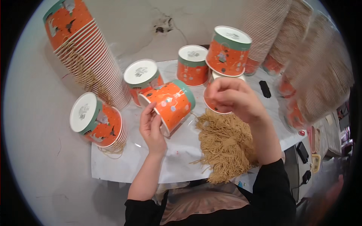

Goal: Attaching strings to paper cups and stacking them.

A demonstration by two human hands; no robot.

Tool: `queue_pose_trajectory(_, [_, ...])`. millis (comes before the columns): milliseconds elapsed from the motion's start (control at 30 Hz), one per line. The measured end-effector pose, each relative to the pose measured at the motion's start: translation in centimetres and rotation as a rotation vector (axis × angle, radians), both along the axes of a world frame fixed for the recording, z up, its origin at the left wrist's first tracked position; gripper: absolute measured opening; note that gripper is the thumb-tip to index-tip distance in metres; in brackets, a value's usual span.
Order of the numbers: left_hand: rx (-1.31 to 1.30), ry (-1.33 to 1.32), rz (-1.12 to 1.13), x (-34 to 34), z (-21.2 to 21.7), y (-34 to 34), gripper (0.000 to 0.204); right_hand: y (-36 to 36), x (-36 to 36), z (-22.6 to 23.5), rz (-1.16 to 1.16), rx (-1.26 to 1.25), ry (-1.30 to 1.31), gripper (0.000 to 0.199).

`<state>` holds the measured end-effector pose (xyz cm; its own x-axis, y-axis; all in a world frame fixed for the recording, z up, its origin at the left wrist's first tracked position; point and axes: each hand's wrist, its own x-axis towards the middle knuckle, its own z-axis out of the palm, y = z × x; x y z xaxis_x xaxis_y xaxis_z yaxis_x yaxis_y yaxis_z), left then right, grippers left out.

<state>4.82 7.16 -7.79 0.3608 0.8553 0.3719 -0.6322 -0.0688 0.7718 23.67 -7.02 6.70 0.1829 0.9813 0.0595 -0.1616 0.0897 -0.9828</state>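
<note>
My left hand (152, 130) grips an orange paper bucket (173, 107) with a green band, its fingers at the white rim. The bucket is tilted on its side, with the rim toward the lower left and the base toward the upper right. My right hand (235, 98) is raised to the right of the bucket, fingers pinched together; whatever they hold, if anything, is too fine to make out. Below that hand lies a loose heap of tan strings (226, 147) on the white-covered table (173, 162). Behind the right hand, a paper bucket (215, 103) is partly hidden.
Upside-down buckets stand around: one at left (83, 113), one behind (141, 73), one at the back (193, 64) and one stacked at back right (229, 51). A tall nested stack (88, 56) leans at far left. Plastic-wrapped stacks (320, 75) line the right. A black object (265, 89) lies nearby.
</note>
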Motion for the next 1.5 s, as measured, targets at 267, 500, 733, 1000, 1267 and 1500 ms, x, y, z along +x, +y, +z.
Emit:
queue_pose_trajectory(267, [-0.048, -0.037, -0.027, 0.1, 0.7, -0.3, 0.042, 7.0, -5.0, -2.5, 0.101, 0.119, -0.352, 0.011])
queue_pose_trajectory(500, [-0.015, 0.092, -0.002, -0.6, 0.0, -0.4, 0.037, 7.7, -3.3, -4.3, -0.047, 0.055, -0.673, 0.024])
queue_pose_trajectory(733, [0.221, 0.211, 0.082, -0.1, 0.9, -1.2, 0.026, 6.6, -4.0, -2.9, -0.017, 0.141, -0.688, 0.025])
queue_pose_trajectory(1000, [0.221, 0.209, 0.14, 0.0, -0.3, -1.2, 0.014, 6.6, -3.9, -3.9, -0.013, 0.275, -0.837, 0.009])
queue_pose_trajectory(1267, [0.28, 0.278, 0.105, -0.1, -0.9, -1.0, 0.017, 7.2, -3.9, -3.9, -0.059, 0.319, -0.886, 0.01])
queue_pose_trajectory(1500, [0.043, 0.091, 0.023, 0.5, 0.5, -2.3, 0.032, 8.0, -3.6, -4.8, -0.251, 0.341, -0.928, 0.009])
